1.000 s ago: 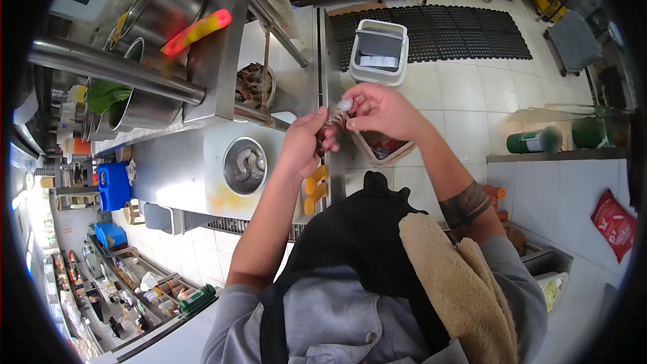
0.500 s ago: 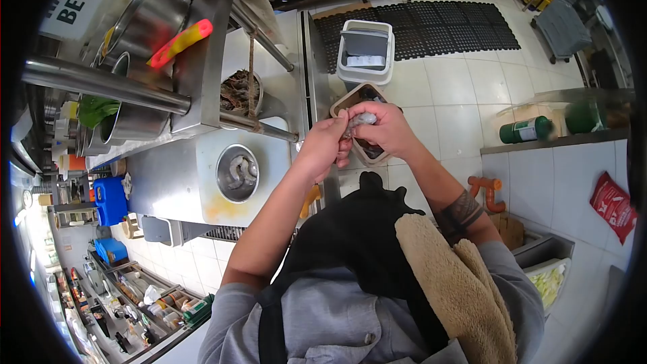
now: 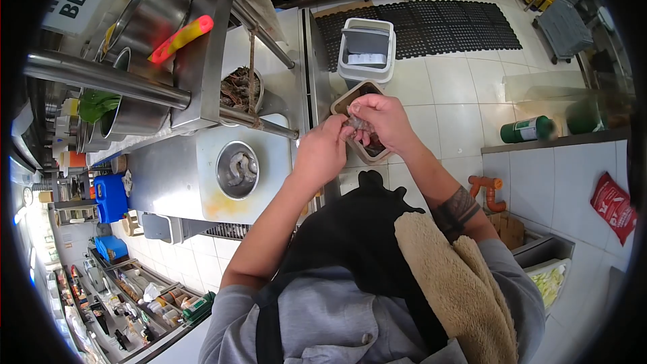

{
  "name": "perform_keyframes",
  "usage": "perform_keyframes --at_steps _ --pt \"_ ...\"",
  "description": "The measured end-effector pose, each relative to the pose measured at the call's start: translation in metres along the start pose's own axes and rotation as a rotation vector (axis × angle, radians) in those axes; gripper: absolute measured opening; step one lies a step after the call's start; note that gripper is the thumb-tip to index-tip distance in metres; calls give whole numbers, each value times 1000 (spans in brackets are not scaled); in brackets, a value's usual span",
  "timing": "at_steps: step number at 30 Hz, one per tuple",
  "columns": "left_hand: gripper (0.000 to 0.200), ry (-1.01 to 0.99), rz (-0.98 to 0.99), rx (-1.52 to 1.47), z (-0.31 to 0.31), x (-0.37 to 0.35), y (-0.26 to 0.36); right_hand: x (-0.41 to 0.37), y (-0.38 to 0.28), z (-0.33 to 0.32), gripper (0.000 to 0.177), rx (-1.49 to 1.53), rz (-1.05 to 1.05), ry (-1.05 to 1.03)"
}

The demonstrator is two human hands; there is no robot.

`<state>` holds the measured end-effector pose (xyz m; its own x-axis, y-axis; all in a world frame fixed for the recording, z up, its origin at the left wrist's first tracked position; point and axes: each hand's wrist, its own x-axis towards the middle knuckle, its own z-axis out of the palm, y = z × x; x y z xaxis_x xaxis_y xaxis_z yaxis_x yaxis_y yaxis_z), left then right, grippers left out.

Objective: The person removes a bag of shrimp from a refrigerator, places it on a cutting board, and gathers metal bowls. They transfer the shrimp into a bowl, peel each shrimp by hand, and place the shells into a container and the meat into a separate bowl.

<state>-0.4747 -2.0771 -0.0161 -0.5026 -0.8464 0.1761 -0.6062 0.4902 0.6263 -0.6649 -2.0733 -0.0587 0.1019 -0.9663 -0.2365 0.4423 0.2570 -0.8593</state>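
Note:
Between the fingertips of my two hands is a greyish shrimp [image 3: 358, 123], partly covered by the fingers. My left hand [image 3: 322, 150] pinches it from the left, and my right hand [image 3: 385, 121] has closed fingers on its other side. Both hands are over a rectangular container [image 3: 337, 105] with dark contents, mostly hidden by the hands. On a white cutting board [image 3: 269, 192] to the left stands a steel bowl [image 3: 221, 178] with several peeled shrimp [image 3: 240, 168] inside. Farther back, another bowl [image 3: 261, 98] holds a brownish heap that looks like shrimp shells or whole shrimp.
A white bin [image 3: 385, 71] with a grey lid stands beyond the container, by a black rubber mat [image 3: 445, 27]. Above the counter, a steel shelf [image 3: 202, 74] carries pots [image 3: 151, 17] and a red-and-yellow handle [image 3: 180, 39]. A green cylinder [image 3: 528, 129] lies on a ledge at right.
My right hand has turned and its fingers have shifted over the shrimp, which shows less now. My left hand has rolled slightly, back upward. The bowls stay in place.

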Motion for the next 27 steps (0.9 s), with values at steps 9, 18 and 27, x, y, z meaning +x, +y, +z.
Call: perform_keyframes --at_steps 9,18,27 --pt "18 101 -165 -145 -12 4 -11 13 2 -8 16 -131 13 57" --pt "24 -88 -581 -768 -10 8 -13 1 4 21 26 78 -46 -13" --pt "19 101 -203 -240 6 -2 -5 5 18 18 17 359 53 47"
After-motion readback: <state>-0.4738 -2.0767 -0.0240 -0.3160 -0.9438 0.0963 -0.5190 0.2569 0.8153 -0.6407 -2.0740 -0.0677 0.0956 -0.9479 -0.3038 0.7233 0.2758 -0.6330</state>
